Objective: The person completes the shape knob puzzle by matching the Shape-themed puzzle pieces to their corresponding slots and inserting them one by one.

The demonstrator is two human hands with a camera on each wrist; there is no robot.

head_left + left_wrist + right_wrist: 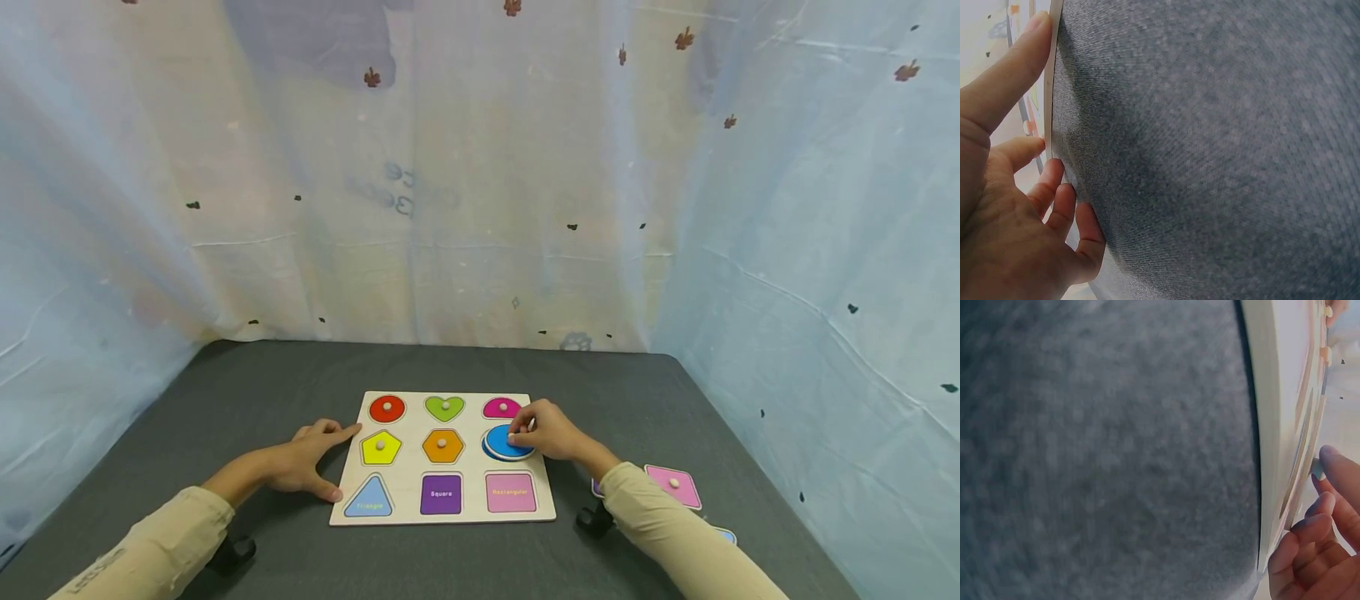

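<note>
A pale wooden shape-puzzle board [411, 477] lies on the dark table. My left hand [300, 462] rests at its left side, index fingertip near the upper edge and thumb at the lower corner. In the left wrist view, the thumb [1019, 59] lies straight along the board's rim. My right hand [553, 432] pinches the knob of a blue oval puzzle piece [499, 439]. This piece overlaps the blue oval recess, slightly offset to the right. The right wrist view shows the small knob [1317, 469] between thumb and finger, with the piece tilted over the board.
Knobbed red circle [387, 408], green heart [445, 408], magenta semicircle [500, 407], yellow pentagon [381, 447] and orange hexagon [442, 446] sit in the board. Its front row shows labelled shapes without knobs. Right of it lie a pink rectangle [672, 486] and pieces partly hidden by the sleeve.
</note>
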